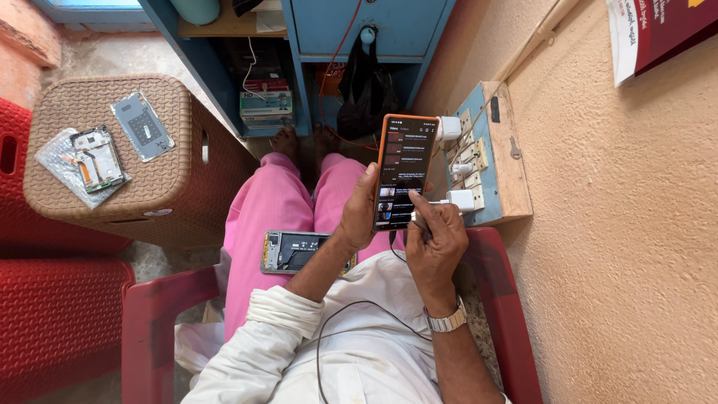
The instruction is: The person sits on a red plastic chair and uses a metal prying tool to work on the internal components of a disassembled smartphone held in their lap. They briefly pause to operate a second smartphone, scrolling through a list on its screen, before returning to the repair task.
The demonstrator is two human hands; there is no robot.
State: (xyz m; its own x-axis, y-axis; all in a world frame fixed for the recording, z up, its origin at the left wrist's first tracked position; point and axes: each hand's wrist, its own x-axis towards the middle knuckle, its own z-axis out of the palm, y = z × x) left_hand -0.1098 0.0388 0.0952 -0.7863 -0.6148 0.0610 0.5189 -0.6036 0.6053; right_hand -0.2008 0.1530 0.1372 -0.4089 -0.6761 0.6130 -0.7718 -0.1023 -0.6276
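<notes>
My left hand (359, 213) grips an orange-cased phone (404, 168) by its left edge, screen lit and facing me. My right hand (435, 239) sits at the phone's lower right corner, its fingers curled by the bottom edge where a black cable (359, 307) hangs down across my white shirt. An opened phone (295, 251) with its back cover off lies on my left thigh, on pink trousers.
A brown woven stool (172, 179) on the left carries a phone frame on a plastic bag (93, 158) and a grey back panel (142, 126). A wall switchboard (486, 153) with white chargers is right of the phone. Red plastic chairs (60, 314) and a blue cabinet (366, 30) surround me.
</notes>
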